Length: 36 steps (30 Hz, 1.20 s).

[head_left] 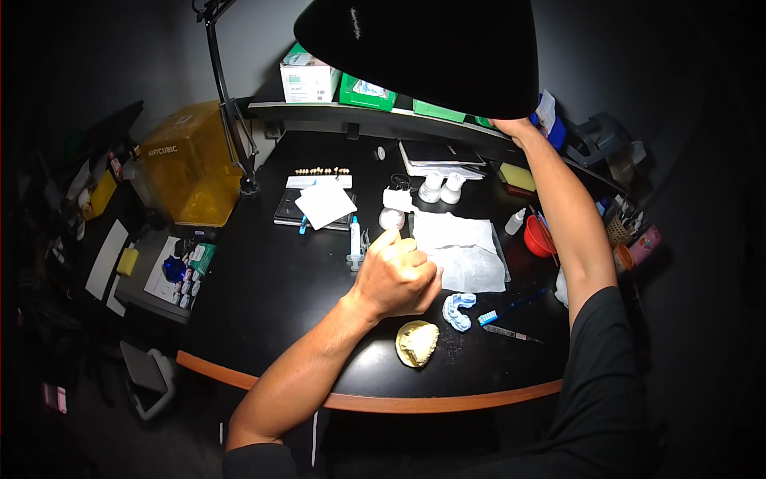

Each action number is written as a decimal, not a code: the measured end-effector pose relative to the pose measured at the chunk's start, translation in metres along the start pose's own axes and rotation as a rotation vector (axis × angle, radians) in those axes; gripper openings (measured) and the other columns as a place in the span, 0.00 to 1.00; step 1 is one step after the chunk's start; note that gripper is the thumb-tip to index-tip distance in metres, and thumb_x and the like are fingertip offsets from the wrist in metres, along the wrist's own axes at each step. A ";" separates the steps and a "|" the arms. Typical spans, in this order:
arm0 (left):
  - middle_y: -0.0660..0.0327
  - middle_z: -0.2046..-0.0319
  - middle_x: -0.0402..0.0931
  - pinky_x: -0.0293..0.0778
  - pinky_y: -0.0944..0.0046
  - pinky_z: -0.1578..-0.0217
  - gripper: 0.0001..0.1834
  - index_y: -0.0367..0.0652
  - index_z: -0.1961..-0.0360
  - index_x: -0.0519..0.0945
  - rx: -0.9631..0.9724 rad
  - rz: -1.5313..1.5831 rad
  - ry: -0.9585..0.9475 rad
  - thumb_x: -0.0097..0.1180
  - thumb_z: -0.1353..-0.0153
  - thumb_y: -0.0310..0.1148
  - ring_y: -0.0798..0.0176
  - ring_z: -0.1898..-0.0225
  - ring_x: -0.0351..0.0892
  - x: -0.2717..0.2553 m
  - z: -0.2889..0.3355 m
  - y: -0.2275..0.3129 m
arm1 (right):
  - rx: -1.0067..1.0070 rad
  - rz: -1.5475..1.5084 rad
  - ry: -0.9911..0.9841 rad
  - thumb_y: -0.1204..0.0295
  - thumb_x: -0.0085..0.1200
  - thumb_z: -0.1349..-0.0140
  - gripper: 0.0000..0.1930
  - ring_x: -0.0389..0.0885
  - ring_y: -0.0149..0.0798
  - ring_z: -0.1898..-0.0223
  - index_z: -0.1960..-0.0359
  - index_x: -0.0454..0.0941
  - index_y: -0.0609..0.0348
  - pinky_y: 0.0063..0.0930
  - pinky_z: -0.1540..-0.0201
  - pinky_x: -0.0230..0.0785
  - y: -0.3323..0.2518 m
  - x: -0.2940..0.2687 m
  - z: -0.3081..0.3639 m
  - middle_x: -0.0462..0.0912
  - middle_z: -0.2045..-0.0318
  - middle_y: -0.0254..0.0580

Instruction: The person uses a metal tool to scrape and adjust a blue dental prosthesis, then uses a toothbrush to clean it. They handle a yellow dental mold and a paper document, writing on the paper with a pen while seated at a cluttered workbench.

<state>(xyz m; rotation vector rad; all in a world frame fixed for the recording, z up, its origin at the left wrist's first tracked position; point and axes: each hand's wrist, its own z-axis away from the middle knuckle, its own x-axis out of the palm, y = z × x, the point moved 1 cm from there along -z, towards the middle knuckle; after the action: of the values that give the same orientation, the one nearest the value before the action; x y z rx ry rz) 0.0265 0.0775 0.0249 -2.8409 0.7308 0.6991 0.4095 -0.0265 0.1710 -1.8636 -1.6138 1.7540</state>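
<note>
My left hand (396, 275) is closed in a loose fist over the middle of the desk. Its palm side is turned from view, so whatever it may hold is hidden. My right arm stretches to the shelf at the back, where the black lamp shade (431, 56) hides most of my right hand (513, 128) and its fingers. Below my left hand lies a yellow dental cast (417, 344). Right of that is a blue-white horseshoe-shaped dental model (459, 311), beside a blue-handled toothbrush (488, 318) and a scalpel-like knife (511, 332). White sheets (463, 255) lie behind them.
A syringe (356, 239) and white pad (326, 203) lie left of centre; two white bottles (441, 188) stand behind. Right are a dropper bottle (515, 222) and red bowl (538, 238). Green bins (367, 93) line the shelf. A lamp arm (227, 104) rises by an amber box (187, 168).
</note>
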 end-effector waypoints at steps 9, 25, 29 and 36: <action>0.66 0.88 0.66 0.61 0.59 0.71 0.17 0.48 0.89 0.73 -0.038 -0.005 -0.008 0.68 0.51 0.29 0.63 0.82 0.66 0.000 0.002 -0.004 | 0.117 -0.105 0.319 0.66 0.71 0.51 0.21 0.84 0.41 0.51 0.57 0.87 0.66 0.33 0.44 0.73 -0.012 0.006 -0.005 0.88 0.54 0.48; 0.64 0.89 0.72 0.61 0.58 0.71 0.16 0.46 0.89 0.77 -0.124 0.022 -0.011 0.66 0.48 0.31 0.62 0.84 0.67 0.009 0.009 -0.014 | 0.119 -0.334 0.606 0.76 0.55 0.39 0.10 0.87 0.40 0.60 0.59 0.83 0.68 0.36 0.63 0.81 0.005 -0.022 -0.038 0.87 0.61 0.51; 0.63 0.88 0.75 0.62 0.58 0.71 0.13 0.44 0.87 0.81 -0.172 0.014 -0.062 0.66 0.47 0.31 0.62 0.84 0.69 0.007 0.015 -0.017 | 0.109 -0.412 0.526 0.75 0.52 0.35 0.16 0.87 0.46 0.56 0.47 0.74 0.69 0.35 0.62 0.87 -0.014 -0.028 -0.020 0.80 0.49 0.54; 0.61 0.87 0.76 0.62 0.57 0.70 0.12 0.43 0.85 0.83 -0.200 0.030 -0.063 0.66 0.47 0.32 0.61 0.83 0.71 0.007 0.013 -0.017 | 0.090 -0.456 0.682 0.66 0.50 0.29 0.17 0.85 0.43 0.55 0.46 0.75 0.67 0.38 0.55 0.82 -0.026 -0.055 -0.013 0.81 0.51 0.50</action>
<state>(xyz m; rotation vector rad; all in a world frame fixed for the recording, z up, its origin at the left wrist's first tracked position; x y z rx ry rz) 0.0353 0.0921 0.0101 -2.9740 0.7335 0.9103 0.4173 -0.0480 0.2286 -1.6172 -1.4768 0.8582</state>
